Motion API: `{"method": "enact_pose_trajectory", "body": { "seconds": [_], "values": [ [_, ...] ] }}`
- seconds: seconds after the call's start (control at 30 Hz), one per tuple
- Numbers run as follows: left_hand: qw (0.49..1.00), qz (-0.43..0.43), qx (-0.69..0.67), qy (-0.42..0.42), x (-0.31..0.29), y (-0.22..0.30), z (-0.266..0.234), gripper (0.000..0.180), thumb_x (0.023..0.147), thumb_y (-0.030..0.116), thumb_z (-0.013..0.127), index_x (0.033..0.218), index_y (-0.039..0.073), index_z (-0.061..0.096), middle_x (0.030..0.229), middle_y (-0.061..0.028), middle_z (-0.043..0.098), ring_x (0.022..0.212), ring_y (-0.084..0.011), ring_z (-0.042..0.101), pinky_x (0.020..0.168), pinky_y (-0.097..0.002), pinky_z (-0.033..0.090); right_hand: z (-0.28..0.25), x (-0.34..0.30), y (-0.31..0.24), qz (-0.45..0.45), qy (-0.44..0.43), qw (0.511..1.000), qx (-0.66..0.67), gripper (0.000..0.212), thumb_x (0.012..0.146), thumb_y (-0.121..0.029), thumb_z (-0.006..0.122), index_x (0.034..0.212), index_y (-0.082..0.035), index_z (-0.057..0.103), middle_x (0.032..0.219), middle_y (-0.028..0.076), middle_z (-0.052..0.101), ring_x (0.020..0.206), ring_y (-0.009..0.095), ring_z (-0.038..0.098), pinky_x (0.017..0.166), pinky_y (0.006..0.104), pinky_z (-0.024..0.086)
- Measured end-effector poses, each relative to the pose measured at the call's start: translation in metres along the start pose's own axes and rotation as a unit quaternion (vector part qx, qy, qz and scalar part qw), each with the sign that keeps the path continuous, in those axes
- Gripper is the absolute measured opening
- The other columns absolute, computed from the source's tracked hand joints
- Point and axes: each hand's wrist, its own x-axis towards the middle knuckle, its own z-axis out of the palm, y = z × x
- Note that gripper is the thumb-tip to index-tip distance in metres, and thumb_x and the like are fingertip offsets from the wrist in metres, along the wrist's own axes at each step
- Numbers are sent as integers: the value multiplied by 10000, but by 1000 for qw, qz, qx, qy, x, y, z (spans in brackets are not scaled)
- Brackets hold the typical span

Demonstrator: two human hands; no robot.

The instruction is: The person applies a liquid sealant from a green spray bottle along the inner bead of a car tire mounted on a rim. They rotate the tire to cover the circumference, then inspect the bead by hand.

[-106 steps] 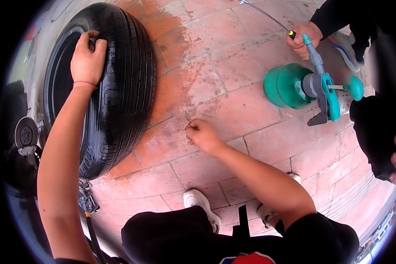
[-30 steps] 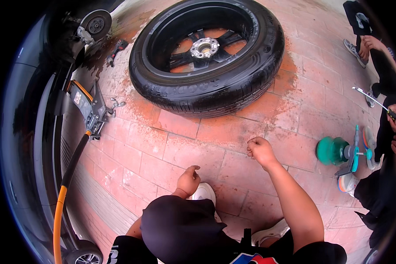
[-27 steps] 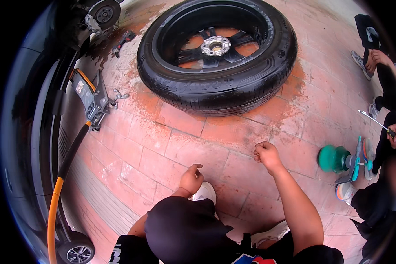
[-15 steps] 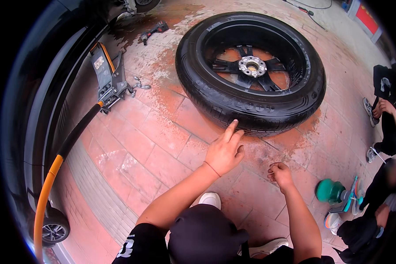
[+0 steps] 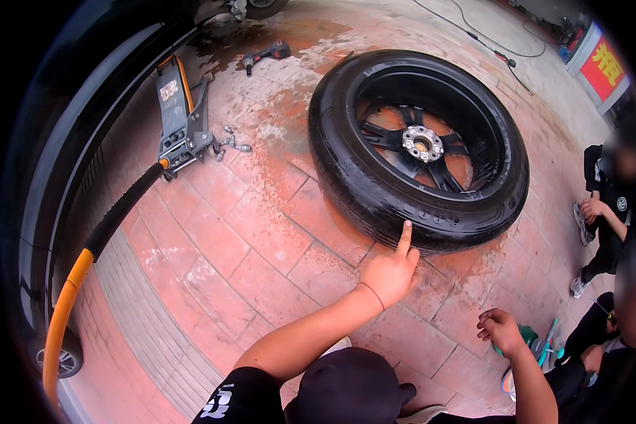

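Note:
A black tyre on a dark alloy wheel (image 5: 364, 201) lies flat on the red paving. My left hand (image 5: 393, 272) reaches to its near side, index finger stretched out and the other fingers partly bent. The fingertip is at the lower sidewall; whether it presses on the rubber I cannot tell. The left hand holds nothing. Lower right, my right hand (image 5: 500, 332) hangs in the air apart from the wheel, its fingers loosely curled and somewhat apart, with nothing visible in them.
A floor jack (image 5: 180, 116) with an orange and black handle stands beside the dark car (image 5: 70, 162) at left. Loose wheel nuts (image 5: 233, 143) and an impact wrench (image 5: 267, 56) lie nearby. People (image 5: 604, 205) crouch at right by a green bottle (image 5: 526, 339). A hose (image 5: 466, 32) lies behind.
My left hand has moved right along the tyre's near side, its index finger now the one plainly stretched out. My right hand has moved right and lower in view. The whole view has shifted.

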Motion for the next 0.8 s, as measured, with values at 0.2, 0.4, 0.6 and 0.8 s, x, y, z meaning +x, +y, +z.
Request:
{"method": "enact_pose_trajectory", "body": {
  "seconds": [0.2,0.4,0.6,0.8],
  "values": [
    [998,-20,-8,-64,1,1,-12,250,828,189,687,979,18,587,1526,-389,359,768,-329,696,652,-446,586,9,-19,-12,-14,-37,998,-39,222,987,-95,576,1157,45,604,972,100,684,818,190,698,707,309,544],
    [990,44,-12,134,21,2,-31,422,804,188,696,1175,4,613,1304,-279,566,742,-276,695,602,-398,587,6,-18,-18,-23,-21,997,-71,273,1003,-123,606,1209,54,597,996,96,693,848,199,710,728,309,546],
    [994,64,82,44,78,-9,-50,374,829,243,708,1102,10,601,1265,-282,613,715,-276,716,598,-372,594,-7,-11,-35,-41,-7,997,-68,305,981,-155,643,1200,56,621,1024,111,706,865,186,715,761,323,560],
    [962,71,239,-112,90,-11,-54,704,804,374,791,1352,5,549,1439,-342,502,669,-272,720,593,-352,596,-18,7,-52,-114,-30,993,-9,323,981,-204,648,1213,20,641,1000,117,707,849,180,697,798,324,554]
  ]
}}
